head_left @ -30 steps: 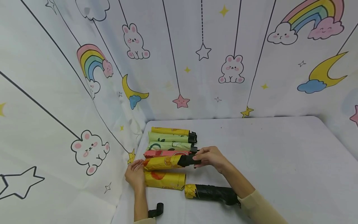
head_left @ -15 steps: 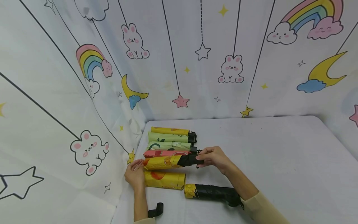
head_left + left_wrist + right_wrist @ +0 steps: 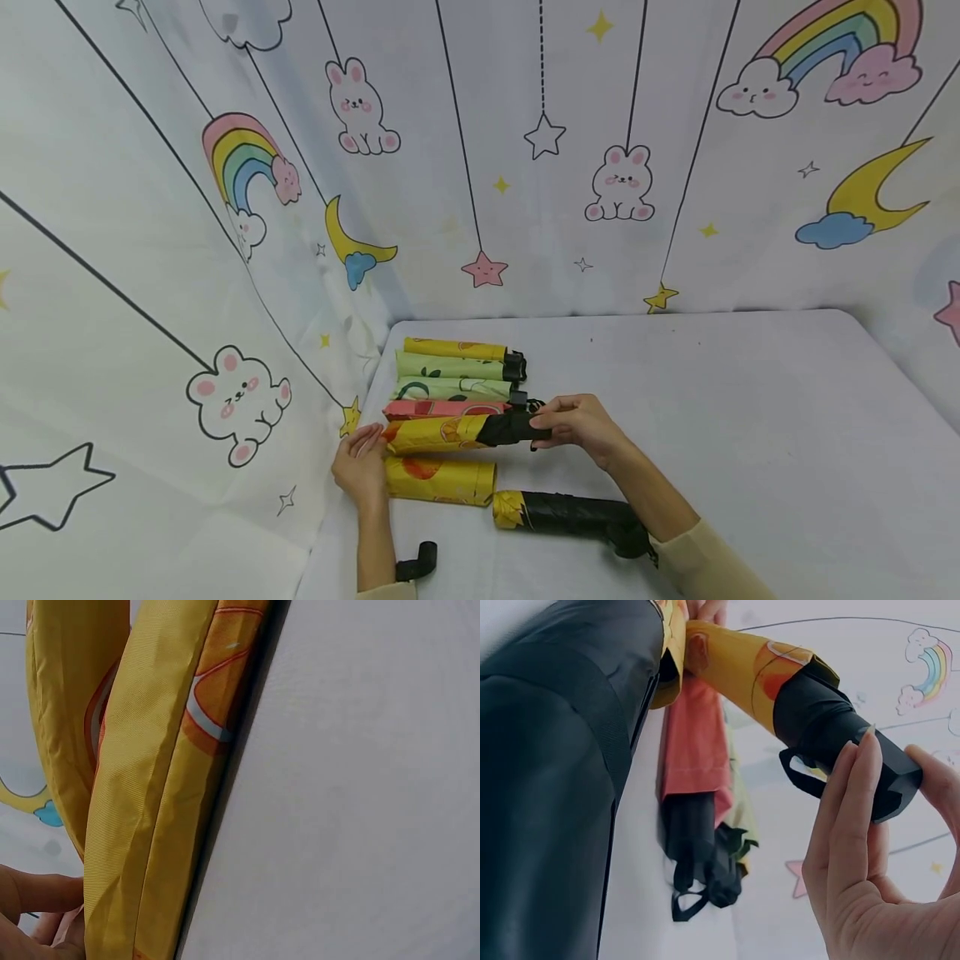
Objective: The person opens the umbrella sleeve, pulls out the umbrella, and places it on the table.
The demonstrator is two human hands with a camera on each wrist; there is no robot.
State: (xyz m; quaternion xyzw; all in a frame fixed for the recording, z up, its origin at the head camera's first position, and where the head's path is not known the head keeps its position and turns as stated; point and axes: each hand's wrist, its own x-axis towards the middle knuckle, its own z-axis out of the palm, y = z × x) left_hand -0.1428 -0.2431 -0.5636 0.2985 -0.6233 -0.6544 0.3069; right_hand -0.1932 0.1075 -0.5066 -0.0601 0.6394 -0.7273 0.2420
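Note:
A yellow sleeve with orange prints and a black-handled umbrella in it [image 3: 438, 434] lies across between both hands. My right hand [image 3: 588, 431] pinches the black handle [image 3: 885, 776] between thumb and fingers, as the right wrist view shows. At the sleeve's far end, my left hand [image 3: 362, 467] holds the yellow tip with its fingertips; in the left wrist view the fingers [image 3: 45, 892] are partly hidden behind yellow fabric [image 3: 142, 787]. Just above lies a red sleeved umbrella [image 3: 442, 408], and a wider yellow sleeve [image 3: 442, 482] lies below.
Two green sleeved umbrellas [image 3: 450, 366] and a yellow one [image 3: 453, 348] lie at the back of the row. Near the right forearm is a black umbrella [image 3: 562, 513] with a yellow end. A black curved piece [image 3: 418, 562] sits by the left forearm on the white table [image 3: 750, 450].
My right hand has moved slightly right along with the black handle, which sticks out farther from the yellow sleeve. The left hand has stayed at the sleeve's end.

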